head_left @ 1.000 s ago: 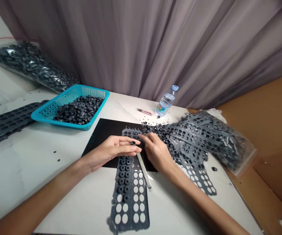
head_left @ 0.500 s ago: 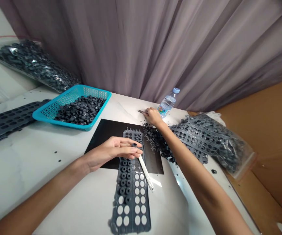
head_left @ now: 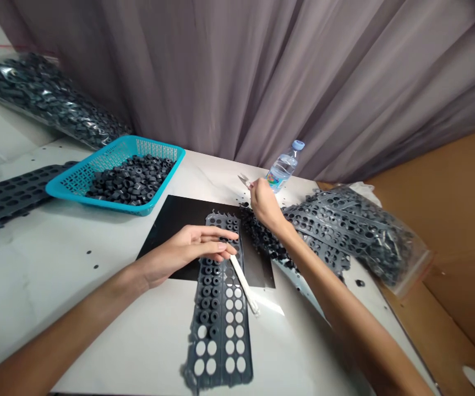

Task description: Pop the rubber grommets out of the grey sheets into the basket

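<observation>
Over the upper part of a perforated dark grey strip [head_left: 225, 308] is my left hand [head_left: 198, 243], its fingers extended. A small dark ring piece is pinched between its thumb and fingers, mostly hidden now. My right hand [head_left: 266, 203] is closed around small scissors [head_left: 244, 180], whose parted blades point away to the left, above the table near the bottle. Ring pieces [head_left: 207, 291] fill many holes in the strip's left columns; the lower holes show white table through them. A slim white stick [head_left: 245, 289] lies along the strip's right side.
A blue basket [head_left: 55, 190] of dark ring pieces stands left, with a bulging plastic bag [head_left: 47, 104] behind. A water bottle [head_left: 282, 166] stands beyond my right hand. Bagged strips [head_left: 356, 231] and loose scraps [head_left: 268, 242] lie right. A black sheet [head_left: 163, 225] is beneath the strip.
My right hand has lifted off the table and come slightly nearer with the scissors, whose blades now show apart. The left hand has barely moved; its ring piece is less visible.
</observation>
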Demonstrator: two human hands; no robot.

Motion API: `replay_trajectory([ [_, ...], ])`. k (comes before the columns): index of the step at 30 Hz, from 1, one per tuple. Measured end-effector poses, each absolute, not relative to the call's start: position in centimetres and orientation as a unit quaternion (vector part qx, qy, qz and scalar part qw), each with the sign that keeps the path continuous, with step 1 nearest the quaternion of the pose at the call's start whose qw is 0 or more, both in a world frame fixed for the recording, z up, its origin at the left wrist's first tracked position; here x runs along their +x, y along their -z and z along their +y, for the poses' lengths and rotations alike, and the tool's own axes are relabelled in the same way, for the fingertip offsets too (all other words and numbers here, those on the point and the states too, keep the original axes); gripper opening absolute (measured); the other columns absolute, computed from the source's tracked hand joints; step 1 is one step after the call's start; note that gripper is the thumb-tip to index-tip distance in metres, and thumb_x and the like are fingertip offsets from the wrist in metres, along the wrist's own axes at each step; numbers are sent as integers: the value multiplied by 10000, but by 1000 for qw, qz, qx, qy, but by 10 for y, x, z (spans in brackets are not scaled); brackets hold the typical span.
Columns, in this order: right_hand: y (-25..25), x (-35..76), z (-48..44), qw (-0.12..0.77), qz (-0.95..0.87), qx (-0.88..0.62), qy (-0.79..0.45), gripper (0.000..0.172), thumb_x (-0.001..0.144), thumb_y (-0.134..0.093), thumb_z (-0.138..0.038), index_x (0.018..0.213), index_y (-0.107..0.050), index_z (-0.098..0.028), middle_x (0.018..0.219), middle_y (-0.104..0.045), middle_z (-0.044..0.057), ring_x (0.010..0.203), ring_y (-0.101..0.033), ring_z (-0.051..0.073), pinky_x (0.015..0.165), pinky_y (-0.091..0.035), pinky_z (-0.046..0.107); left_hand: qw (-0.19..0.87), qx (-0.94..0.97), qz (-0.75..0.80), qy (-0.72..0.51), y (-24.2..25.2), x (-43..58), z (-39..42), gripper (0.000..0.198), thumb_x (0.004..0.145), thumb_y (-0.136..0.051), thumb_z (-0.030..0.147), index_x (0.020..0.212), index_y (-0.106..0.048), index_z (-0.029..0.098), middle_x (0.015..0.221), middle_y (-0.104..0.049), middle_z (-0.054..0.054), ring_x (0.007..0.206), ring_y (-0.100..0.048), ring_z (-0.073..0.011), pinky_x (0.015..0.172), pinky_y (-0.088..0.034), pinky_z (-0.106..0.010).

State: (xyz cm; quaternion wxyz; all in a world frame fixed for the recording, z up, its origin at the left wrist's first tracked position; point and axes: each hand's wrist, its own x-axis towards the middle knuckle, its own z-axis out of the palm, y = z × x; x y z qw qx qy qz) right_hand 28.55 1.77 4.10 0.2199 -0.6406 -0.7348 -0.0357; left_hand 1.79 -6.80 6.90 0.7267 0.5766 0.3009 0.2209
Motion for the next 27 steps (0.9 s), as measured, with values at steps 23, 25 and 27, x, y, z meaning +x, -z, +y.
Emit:
replay_trajectory([
  [23,-65,272,-144,385,-831,-401,10,380,1025,-609,-88,1387,-652,-197,991,-694,76,816,-556,186,714,-451,332,523,743,255,-330,-67,22,-86,350,1049,-608,253,1390,-683,261,1254,-780,-35,1128,-753,-172,1020,-600,-277],
  [25,-67,272,-145,384,-833,-397,19,389,1025,-613,-88,1396,-642,-202,1007,-706,74,807,-554,182,714,-449,329,439,786,237,-365,-70,23,-88,354,1031,-619,192,1373,-696,249,1207,-791,-27,1066,-752,-145,988,-594,-240],
  [27,-69,271,-146,387,-834,-391,23,394,1027,-613,-93,1405,-636,-203,1014,-712,72,804,-561,179,720,-455,326,356,815,215,-402,-72,23,-89,377,1002,-637,128,1361,-705,223,1132,-798,-23,987,-740,-120,959,-582,-212],
])
